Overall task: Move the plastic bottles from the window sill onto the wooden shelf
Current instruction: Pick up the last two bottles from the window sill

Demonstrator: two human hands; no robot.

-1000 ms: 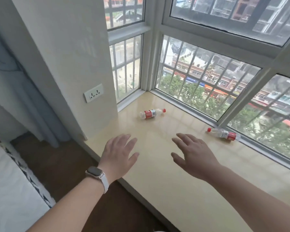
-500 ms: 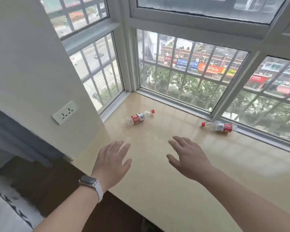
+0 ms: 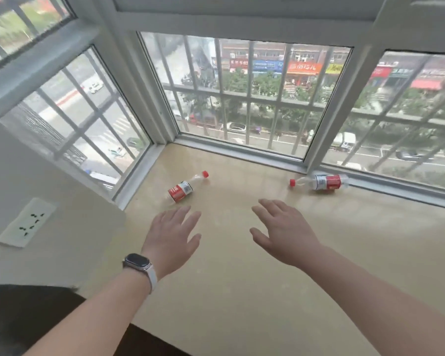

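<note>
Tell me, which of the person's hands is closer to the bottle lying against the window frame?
Right. The right hand hovers just short of the bottle, slightly to its left. The left hand is farther left, near the other bottle.

Two clear plastic bottles lying flat on the glossy beige stone window sill (image 3: 242, 278): left bottle (image 3: 183, 190) near the corner, right bottle (image 3: 321, 182) against the window frame. Left hand (image 3: 172, 237) just before the left bottle, right hand (image 3: 283, 232) beside it, both over the sill. White wall socket (image 3: 26, 222) off left.
</note>
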